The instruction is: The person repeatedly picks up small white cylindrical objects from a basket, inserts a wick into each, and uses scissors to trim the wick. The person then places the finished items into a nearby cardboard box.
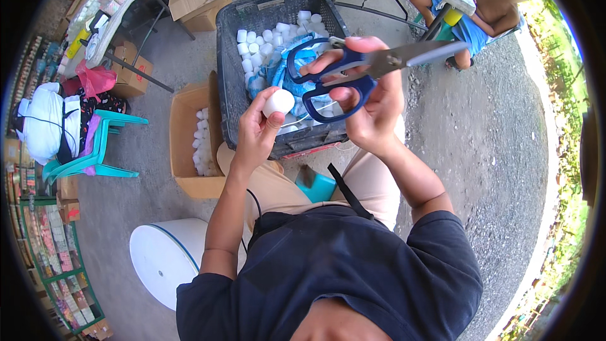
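Note:
My left hand (254,137) pinches a small white cylinder with rounded edges (278,102) between thumb and fingers. In my right hand (377,113) is a pair of scissors (389,60) with dark blue handles. Fingers and thumb pass around the handle loops, and the metal blades point to the right, partly blurred. Both hands are over the near part of a black plastic crate (228,82). Inside it lie several similar white cylinders (255,50) and crumpled blue-and-white material (276,72), partly hidden behind the scissors.
Left of the crate, an open cardboard box (183,113) holds more white cylinders. A white round tub (158,268) stands near my left elbow. Farther left are a green plastic chair (98,151) with things on it and a loaded table (120,16). A person (489,22) sits at the far right.

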